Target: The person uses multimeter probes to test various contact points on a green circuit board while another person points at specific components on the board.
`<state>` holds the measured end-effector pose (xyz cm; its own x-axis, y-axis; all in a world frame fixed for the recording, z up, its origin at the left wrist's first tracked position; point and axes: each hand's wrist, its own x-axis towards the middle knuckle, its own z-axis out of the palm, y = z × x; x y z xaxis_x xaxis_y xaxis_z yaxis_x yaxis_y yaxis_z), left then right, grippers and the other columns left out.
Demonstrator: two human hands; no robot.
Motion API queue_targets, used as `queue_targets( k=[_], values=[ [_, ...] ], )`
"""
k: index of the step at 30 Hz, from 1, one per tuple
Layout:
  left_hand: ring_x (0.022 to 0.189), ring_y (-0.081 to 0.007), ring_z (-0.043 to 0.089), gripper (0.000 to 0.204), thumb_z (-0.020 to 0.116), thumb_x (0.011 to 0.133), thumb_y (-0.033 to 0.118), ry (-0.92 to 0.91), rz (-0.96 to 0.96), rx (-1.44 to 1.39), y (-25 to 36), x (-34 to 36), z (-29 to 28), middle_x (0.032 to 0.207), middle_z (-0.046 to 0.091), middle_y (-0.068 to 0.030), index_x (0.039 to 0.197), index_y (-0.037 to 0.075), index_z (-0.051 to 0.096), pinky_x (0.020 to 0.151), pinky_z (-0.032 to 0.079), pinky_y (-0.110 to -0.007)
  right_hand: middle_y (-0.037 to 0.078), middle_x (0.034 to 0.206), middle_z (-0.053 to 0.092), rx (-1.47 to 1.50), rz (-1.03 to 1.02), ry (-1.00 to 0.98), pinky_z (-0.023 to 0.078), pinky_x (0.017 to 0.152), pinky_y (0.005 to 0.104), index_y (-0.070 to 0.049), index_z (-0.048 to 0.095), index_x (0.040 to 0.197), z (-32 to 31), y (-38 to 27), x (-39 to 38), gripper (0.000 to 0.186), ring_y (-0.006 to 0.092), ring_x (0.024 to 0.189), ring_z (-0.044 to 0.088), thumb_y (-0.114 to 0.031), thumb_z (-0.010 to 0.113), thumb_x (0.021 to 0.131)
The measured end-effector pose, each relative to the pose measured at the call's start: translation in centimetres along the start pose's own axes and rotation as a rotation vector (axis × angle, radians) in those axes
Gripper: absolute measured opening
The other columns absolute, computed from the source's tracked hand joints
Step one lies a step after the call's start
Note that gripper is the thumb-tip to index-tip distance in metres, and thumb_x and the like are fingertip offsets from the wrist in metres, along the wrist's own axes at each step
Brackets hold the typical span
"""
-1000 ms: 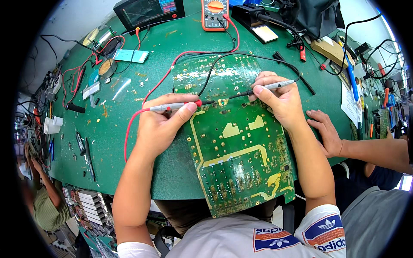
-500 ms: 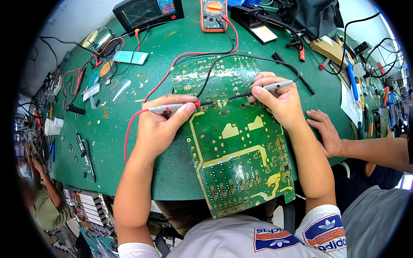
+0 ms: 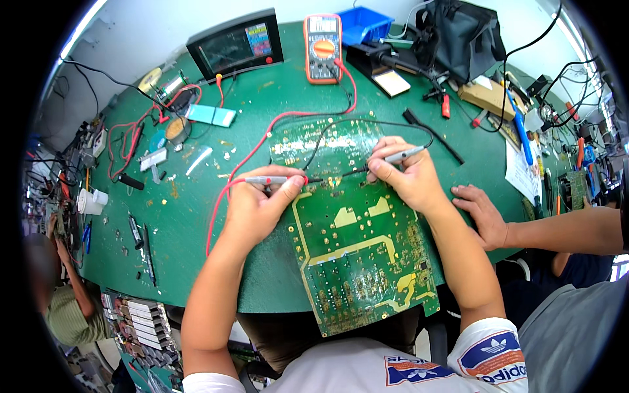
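My left hand grips the red multimeter probe between thumb and fingers. Opposite it, my right hand holds the black-tipped probe the same way. Both tips meet near the upper middle of a large green circuit board, at small pads; whether they touch is too small to tell. The board lies copper-side up, overhanging the bench's front edge. Red and black leads run to an orange multimeter at the back; its display digits are small.
The green bench carries a screen instrument, blue bin, black bag, soldering stand, scattered tools and wires. A co-worker's hand rests right of my forearm; another person is at left. Board stacks stand lower left.
The camera view has tilted, so the bench, board and both hands sit lower in the picture and more of the back shows. Both hands keep their grip on the probes.
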<state>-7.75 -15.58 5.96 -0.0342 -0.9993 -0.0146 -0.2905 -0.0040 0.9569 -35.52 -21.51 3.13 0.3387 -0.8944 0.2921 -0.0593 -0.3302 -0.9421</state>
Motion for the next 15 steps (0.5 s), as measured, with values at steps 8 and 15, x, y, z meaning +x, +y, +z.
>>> queue_targets(
  k=[8,15],
  values=[
    [0.062,-0.0035,0.048,0.021,0.074,0.089,0.024,0.034,0.047,0.198,1.0,0.2,0.5,0.067,0.056,0.0041,0.096,0.003,0.075,0.054,0.039,-0.025,0.005,0.086,0.068,-0.216,-0.119,-0.017,0.047,0.085,0.0351,-0.007,0.071,0.087,-0.3,-0.8,0.3,0.007,0.0182,0.09,0.061,-0.013,0.074,0.085],
    [0.05,-0.0048,0.04,0.025,0.07,0.091,0.028,0.027,0.075,0.221,1.0,-0.2,0.4,0.054,0.046,0.0041,0.098,0.004,0.074,0.048,0.033,-0.028,0.007,0.094,0.064,-0.24,-0.132,-0.049,0.052,0.076,0.0289,0.001,0.071,0.089,-0.1,-1.2,0.5,0.015,0.0143,0.082,0.067,-0.014,0.073,0.088]
  ],
)
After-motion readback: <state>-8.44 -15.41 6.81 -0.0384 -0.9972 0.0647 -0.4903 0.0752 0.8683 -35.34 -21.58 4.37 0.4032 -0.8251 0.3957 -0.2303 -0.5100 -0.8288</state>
